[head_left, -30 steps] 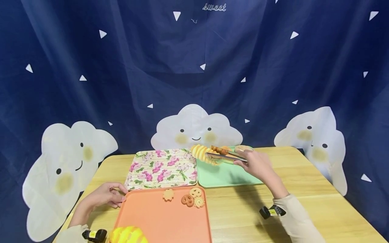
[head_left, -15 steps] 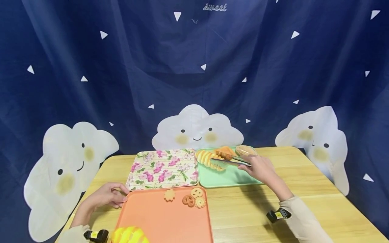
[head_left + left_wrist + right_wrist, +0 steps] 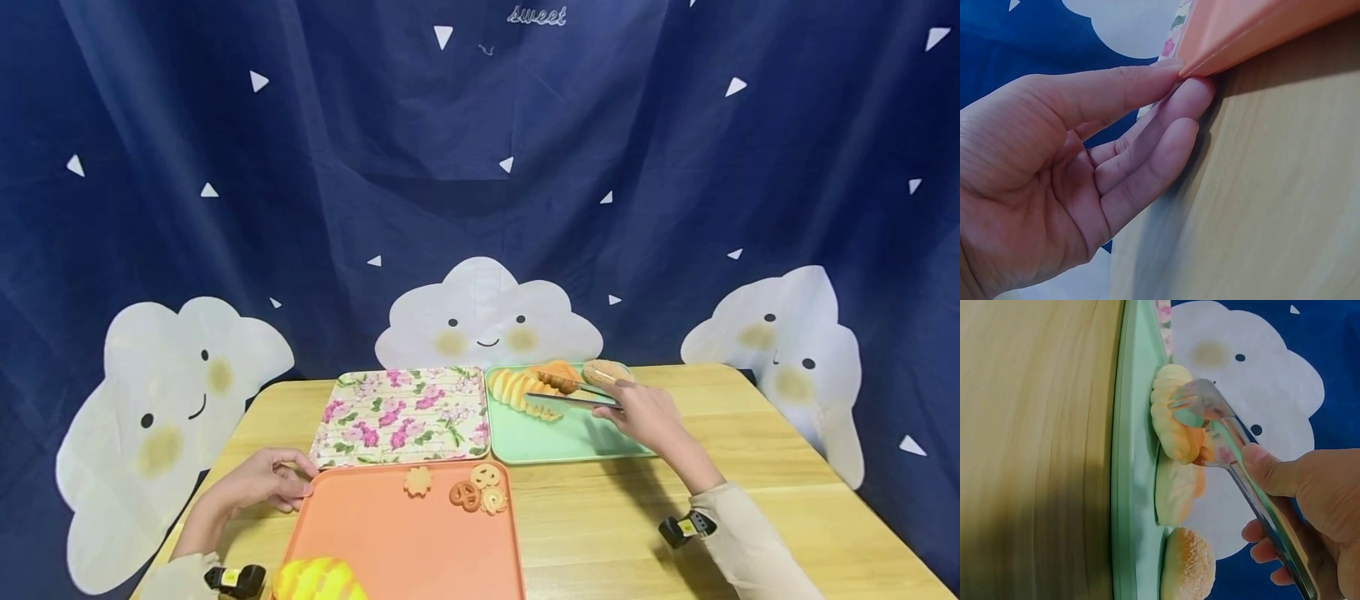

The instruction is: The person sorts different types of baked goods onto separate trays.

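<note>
My right hand (image 3: 643, 414) holds metal tongs (image 3: 1244, 469), their tips at a ridged yellow bread roll (image 3: 517, 392) lying on the green tray (image 3: 555, 442). In the right wrist view the tips stand apart; whether both touch the roll I cannot tell. Beside that roll lie an orange-brown bread (image 3: 557, 372) and a seeded bun (image 3: 1191, 565). My left hand (image 3: 258, 481) pinches the far left corner of an orange tray (image 3: 412, 542) between thumb and finger. On this tray are several cookies (image 3: 465, 496) and a bright yellow bread (image 3: 318, 579), cut off by the frame edge.
A flower-patterned tray (image 3: 405, 417) sits left of the green tray, behind the orange one. All stand on a wooden table (image 3: 585, 517). A dark blue curtain (image 3: 480, 217) with white clouds hangs behind the table.
The ridged roll has come down onto the green tray, moving slightly right with the tongs. The tong tips have spread a little. My left hand stays at the orange tray's corner.
</note>
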A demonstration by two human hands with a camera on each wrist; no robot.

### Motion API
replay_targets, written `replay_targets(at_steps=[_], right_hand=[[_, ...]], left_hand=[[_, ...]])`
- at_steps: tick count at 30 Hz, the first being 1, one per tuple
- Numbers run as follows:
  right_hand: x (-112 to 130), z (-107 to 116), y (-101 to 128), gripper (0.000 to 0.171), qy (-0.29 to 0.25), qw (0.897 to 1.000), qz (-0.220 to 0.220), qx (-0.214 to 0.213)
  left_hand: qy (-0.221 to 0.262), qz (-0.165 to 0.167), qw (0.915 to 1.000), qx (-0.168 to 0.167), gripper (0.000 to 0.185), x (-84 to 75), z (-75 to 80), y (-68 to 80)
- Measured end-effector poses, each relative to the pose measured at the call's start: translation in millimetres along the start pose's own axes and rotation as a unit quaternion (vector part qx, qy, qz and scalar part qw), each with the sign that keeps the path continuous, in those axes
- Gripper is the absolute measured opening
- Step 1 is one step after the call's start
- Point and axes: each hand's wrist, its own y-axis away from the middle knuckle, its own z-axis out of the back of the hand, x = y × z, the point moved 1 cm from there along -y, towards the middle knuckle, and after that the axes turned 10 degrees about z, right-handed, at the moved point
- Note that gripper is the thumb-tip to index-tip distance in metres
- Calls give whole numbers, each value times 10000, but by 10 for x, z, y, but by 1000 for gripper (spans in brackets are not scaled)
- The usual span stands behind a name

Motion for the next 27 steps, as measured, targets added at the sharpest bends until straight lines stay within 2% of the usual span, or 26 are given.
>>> replay_targets(at_steps=[10, 20, 27], right_hand=[[-75, -79, 10, 59, 98, 9999, 74, -7], [-100, 11, 48, 60, -565, 9978, -307, 152], [11, 54, 63, 61, -635, 9973, -342, -165]], left_hand=[[-91, 55, 9999, 17, 34, 8, 24, -2], [-191, 161, 9994, -241, 31, -26, -6, -24], [-183, 258, 9991, -274, 31, -38, -16, 8]])
